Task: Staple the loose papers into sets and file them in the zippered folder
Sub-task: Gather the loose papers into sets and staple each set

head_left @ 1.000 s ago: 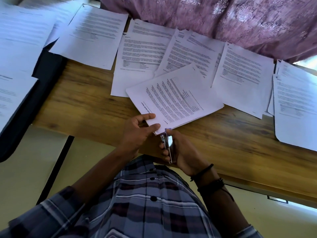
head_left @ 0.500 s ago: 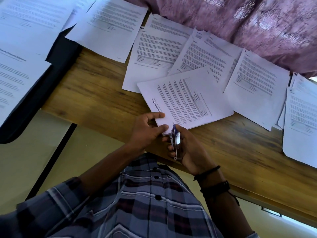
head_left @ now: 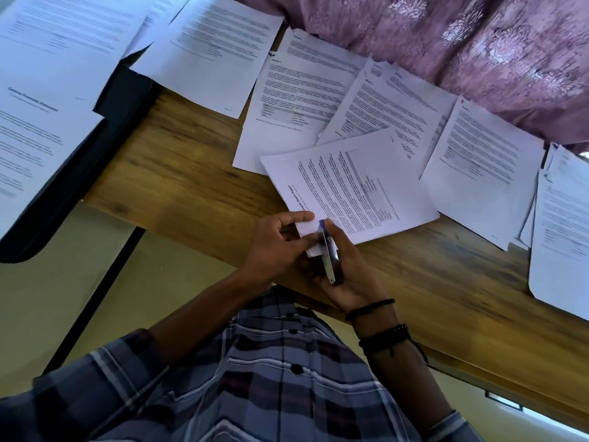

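While my plaid shirt (head_left: 271, 378) fills the nearest part of the view, both my hands meet just past it at the near edge of the wooden tabletop (head_left: 191, 173). My left hand (head_left: 274, 247) pinches the near corner of a paper set (head_left: 350, 186) between thumb and fingers. My right hand (head_left: 350, 275), with dark wristbands (head_left: 373, 309) on its wrist, is curled round a stapler (head_left: 329, 250), whose front end sits over that same corner, touching the paper. The rest of the set lies tilted on the tabletop and stretches away to the far right, its printed side up.

Beyond it, loose papers (head_left: 302, 90) lie spread in an overlapping row across the far side of the tabletop, with more sheets (head_left: 561, 218) at the right. At the left, the dark zippered folder (head_left: 105, 129) lies open and overhangs the tabletop's left edge, with printed pages (head_left: 38, 138) resting on it. Farthest off, a purple patterned cloth (head_left: 478, 59) hangs behind the row of papers.
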{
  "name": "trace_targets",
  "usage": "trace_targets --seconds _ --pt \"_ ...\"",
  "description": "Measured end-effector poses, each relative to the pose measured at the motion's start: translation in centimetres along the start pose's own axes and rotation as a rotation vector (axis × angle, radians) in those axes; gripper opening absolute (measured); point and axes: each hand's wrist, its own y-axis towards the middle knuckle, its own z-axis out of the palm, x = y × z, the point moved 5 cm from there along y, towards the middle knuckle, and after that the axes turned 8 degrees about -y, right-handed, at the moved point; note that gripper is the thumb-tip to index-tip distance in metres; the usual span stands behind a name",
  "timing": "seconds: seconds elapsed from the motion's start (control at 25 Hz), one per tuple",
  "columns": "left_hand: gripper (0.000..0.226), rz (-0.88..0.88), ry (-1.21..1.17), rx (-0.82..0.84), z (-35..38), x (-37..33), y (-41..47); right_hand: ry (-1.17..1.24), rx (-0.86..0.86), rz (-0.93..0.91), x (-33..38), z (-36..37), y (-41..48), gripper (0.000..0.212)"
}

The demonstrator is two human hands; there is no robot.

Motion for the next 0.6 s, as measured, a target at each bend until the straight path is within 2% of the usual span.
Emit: trace_targets --seconds 0.2,0.28,0.36,0.48,0.6 --pt "0.033 0.011 0.016 -0.057 -0.1 -0.4 0.0 0.035 -0.035 -0.03 -0.9 0.0 0.6 0.059" --pt "0.043 0.012 -0.08 -0.107 -0.1 -0.7 0.0 0.049 -0.044 -0.05 -0.9 0.1 0.8 0.058" --pt "0.054 -0.077 -0.135 -0.183 -0.2 -0.7 -0.2 0.041 -0.016 -0.085 -0.6 0.4 0.8 0.056" --pt "0.055 -0.214 -0.111 -0.068 1.1 -0.1 -0.3 0.028 0.034 -0.09 -0.4 1.2 0.5 0.059" --pt "0.04 -0.157 -0.165 -0.019 2.3 -0.6 -0.2 0.023 0.029 -0.077 -0.1 1.9 -0.2 0.047"
